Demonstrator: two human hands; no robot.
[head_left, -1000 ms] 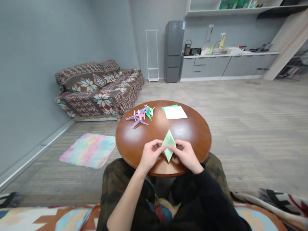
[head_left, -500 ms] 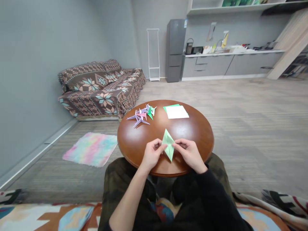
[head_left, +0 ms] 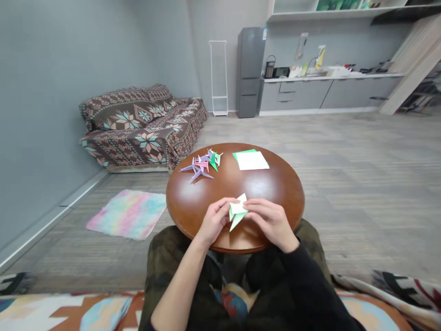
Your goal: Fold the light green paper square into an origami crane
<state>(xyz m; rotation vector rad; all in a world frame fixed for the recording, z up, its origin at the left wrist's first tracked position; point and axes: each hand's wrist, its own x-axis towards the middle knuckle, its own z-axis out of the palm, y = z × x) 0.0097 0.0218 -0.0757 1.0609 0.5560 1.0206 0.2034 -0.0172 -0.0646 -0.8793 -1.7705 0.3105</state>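
Note:
A pale green folded origami paper (head_left: 237, 210) is held between both hands, over the near part of the round brown table (head_left: 193, 207). My left hand (head_left: 216, 219) pinches its left side. On the right side, my right hand (head_left: 270, 219) grips it between thumb and fingers. One flap stands out across the middle, and a split point hangs toward me. Toward the back left of the table lies a cluster of folded paper cranes (head_left: 201, 164) in purple, pink and green. A stack of white and green paper sheets (head_left: 253, 160) lies at the back right.
My knees (head_left: 161, 255) are against the near side of the table. To the left, a fluffy pastel rug (head_left: 127, 214) lies on the floor before a patterned covered sofa (head_left: 144, 128). A grey fridge (head_left: 251, 73) and kitchen cabinets (head_left: 299, 94) stand along the back wall.
The pale green paper was a flat diamond; now a flap is folded across its middle and its lower point tilts left. Both hands have shifted their finger hold on it.

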